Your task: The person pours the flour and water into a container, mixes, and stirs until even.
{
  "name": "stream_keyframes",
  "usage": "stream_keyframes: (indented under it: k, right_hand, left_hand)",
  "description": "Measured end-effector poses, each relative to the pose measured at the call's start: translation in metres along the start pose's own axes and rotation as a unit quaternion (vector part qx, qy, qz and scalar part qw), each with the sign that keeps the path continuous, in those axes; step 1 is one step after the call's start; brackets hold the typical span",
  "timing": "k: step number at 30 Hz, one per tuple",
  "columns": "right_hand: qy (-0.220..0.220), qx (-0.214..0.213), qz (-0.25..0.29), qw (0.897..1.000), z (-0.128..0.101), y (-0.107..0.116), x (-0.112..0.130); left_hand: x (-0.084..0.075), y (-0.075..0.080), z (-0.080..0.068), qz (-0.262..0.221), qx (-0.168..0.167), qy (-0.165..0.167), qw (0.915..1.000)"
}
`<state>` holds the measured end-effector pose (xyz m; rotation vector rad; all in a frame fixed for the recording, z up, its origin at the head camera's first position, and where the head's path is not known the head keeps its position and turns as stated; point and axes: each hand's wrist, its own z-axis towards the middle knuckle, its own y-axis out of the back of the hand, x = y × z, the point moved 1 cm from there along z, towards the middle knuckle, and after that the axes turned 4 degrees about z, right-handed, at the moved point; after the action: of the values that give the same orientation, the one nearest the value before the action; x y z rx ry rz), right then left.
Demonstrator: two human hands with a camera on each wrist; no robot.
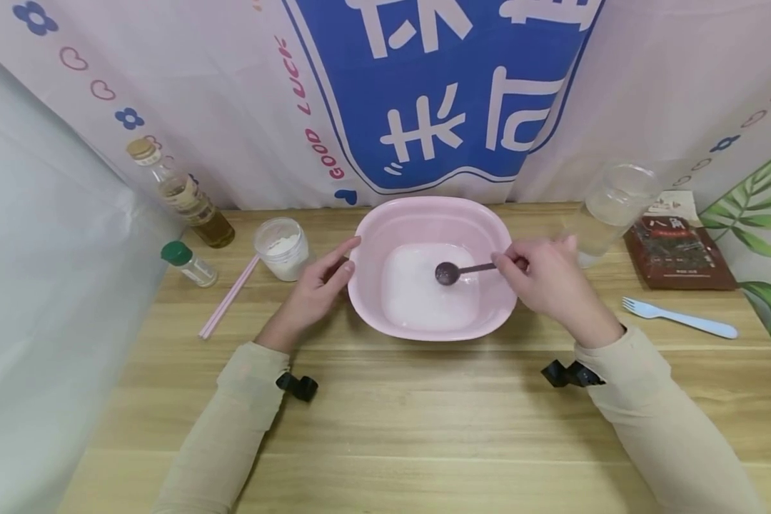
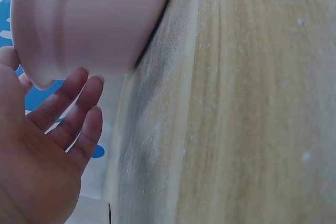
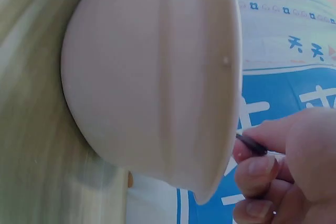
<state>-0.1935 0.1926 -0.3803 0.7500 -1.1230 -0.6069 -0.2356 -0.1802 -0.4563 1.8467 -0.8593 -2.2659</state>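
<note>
A pink plastic basin (image 1: 375,314) stands on the wooden table with whitish, milky-looking contents spread over its bottom. My right hand (image 1: 549,278) pinches the handle end of a small dark brown spoon (image 1: 447,273), whose round bowl hangs within the basin's outline. In the right wrist view, the handle end (image 3: 252,144) shows between thumb and fingers beside the rim; the bowl is hidden behind the basin wall. At the basin's left side, my left hand (image 1: 318,289) rests its fingertips against the rim, the other fingers loosely extended under it in the left wrist view.
On the left stand an oil bottle (image 1: 195,210), a green-capped shaker (image 1: 189,264), pink chopsticks (image 1: 230,296) and a jar (image 1: 283,250) of white powder. To the right are a clear pitcher (image 1: 607,214) of water, a brown spice packet (image 1: 677,253) and a blue fork (image 1: 681,318). A printed curtain (image 1: 231,107) hangs behind.
</note>
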Motion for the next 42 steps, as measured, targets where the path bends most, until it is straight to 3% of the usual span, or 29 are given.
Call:
stream_keyframes:
  k: [4, 8, 21, 33, 37, 42]
  right_hand:
    - [0.008, 0.035, 0.01, 0.999, -0.005, -0.004, 0.002]
    - [0.023, 0.039, -0.007, 0.999, -0.007, -0.009, 0.002]
    - [0.009, -0.05, -0.072, 0.996, -0.004, -0.007, -0.002]
    - [0.068, -0.123, -0.137, 0.981, 0.008, -0.018, -0.008]
    - [0.069, -0.102, -0.133, 0.983, 0.015, -0.022, -0.006]
    - [0.047, -0.018, -0.113, 0.992, 0.023, -0.027, 0.0]
  left_hand:
    - [-0.001, 0.001, 0.0, -0.001, -0.003, -0.004, 1.0]
    - [-0.001, 0.0, 0.0, 0.001, -0.003, -0.005, 1.0]
    - [0.0, 0.001, -0.001, -0.002, 0.001, -0.002, 1.0]
    - [0.001, 0.0, 0.0, 0.001, 0.0, -0.005, 1.0]
    - [0.0, 0.0, -0.001, 0.0, 0.0, -0.004, 1.0]
    - [-0.001, 0.0, -0.001, -0.001, 0.001, 0.0, 1.0]
